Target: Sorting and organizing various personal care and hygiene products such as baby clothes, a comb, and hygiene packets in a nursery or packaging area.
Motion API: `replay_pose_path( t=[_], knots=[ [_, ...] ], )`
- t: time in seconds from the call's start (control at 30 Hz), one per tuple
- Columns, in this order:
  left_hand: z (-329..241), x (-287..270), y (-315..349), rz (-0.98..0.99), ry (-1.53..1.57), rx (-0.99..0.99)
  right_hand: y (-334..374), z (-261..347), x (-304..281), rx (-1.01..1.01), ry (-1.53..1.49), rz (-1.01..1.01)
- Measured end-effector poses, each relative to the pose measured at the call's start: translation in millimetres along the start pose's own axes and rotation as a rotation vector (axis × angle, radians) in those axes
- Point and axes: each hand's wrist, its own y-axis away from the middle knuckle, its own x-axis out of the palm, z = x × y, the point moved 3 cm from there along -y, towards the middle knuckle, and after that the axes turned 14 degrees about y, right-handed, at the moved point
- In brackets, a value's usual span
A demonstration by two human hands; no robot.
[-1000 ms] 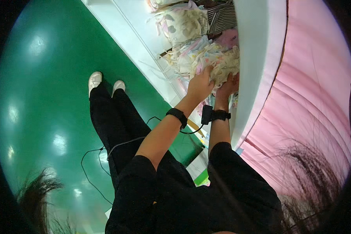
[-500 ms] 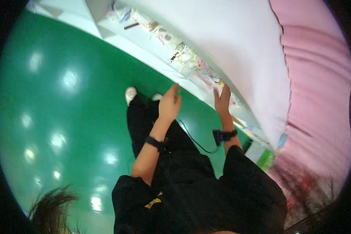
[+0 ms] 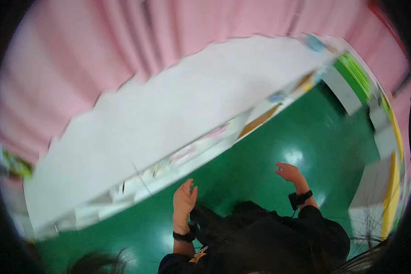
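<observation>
My left hand [image 3: 185, 199] is raised near the front edge of a long white open shelf [image 3: 204, 158], its fingers loosely apart and nothing seen in them. My right hand [image 3: 289, 172] hangs over the green floor, away from the shelf, with fingers slightly bent and apart. It appears to hold nothing. Each wrist wears a black strap; a small dark box sits on the right one. Blurred pale and pink small items [image 3: 185, 154] lie along the shelf, too smeared to name.
A broad white surface [image 3: 160, 123] lies behind the shelf, bordered by pink curtains [image 3: 123, 41]. Brown panels [image 3: 260, 121] show farther along the shelf. To the right stand a grey and green unit [image 3: 347, 86] and a yellow-edged pale cabinet [image 3: 374, 192]. The floor [image 3: 269, 146] is green and glossy.
My view has swung round to the right, showing more curtain and the units at right. My right hand, earlier over the items on the shelf, is now away from it, above the floor.
</observation>
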Motion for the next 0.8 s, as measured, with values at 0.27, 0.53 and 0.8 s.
replay_pose_path(
  t=[0.27,0.53,0.8],
  knots=[
    [-245,211,-107,0.609,-0.222,0.443,123,-251,-85,0.19,-0.016,-0.158],
    [-298,365,-196,0.945,-0.238,0.288,88,-347,-198,-0.032,-0.1,-0.361],
    [-445,537,-367,1.013,-0.426,0.622,6,-480,-336,-0.077,0.076,-0.365]
  ],
)
